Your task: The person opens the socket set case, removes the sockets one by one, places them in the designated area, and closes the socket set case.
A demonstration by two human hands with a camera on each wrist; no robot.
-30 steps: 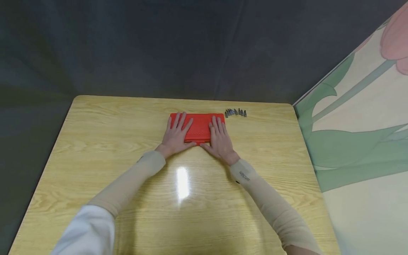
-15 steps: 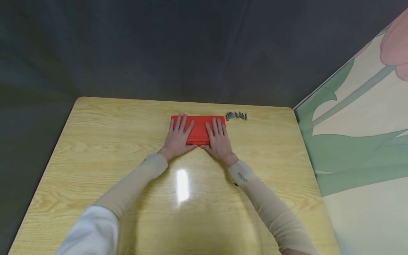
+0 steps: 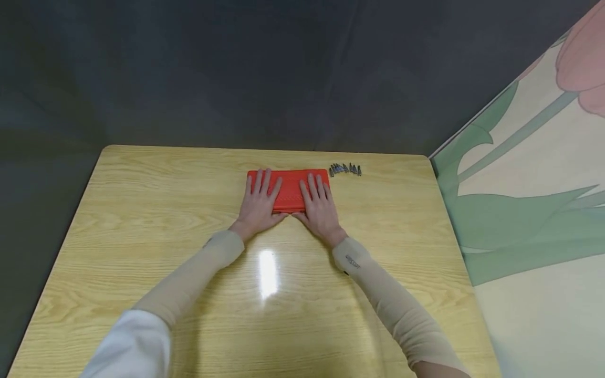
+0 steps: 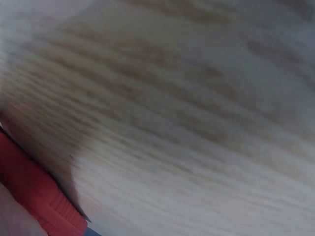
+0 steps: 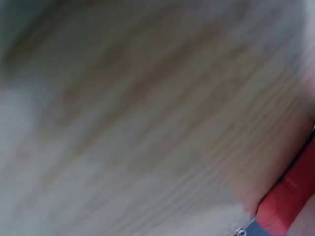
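Both hands, left point(image 3: 257, 202) and right point(image 3: 320, 206), lay flat with fingers straight on the case point(image 3: 289, 189). It looked stiff, light and smooth; the short ends seemed good to grip. Bits point(image 3: 345, 168) lay at 2 o'clock.

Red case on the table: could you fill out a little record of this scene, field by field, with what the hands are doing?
Surface: wooden table
Main item: red case, flat, closed, near the far edge
Left hand: flat on the case's left part, fingers straight
Right hand: flat on the case's right part, fingers straight
Nearby: row of small metal bits just right of the case's far corner, apart from both hands
Wrist views: blurred; only wood grain and a red edge show
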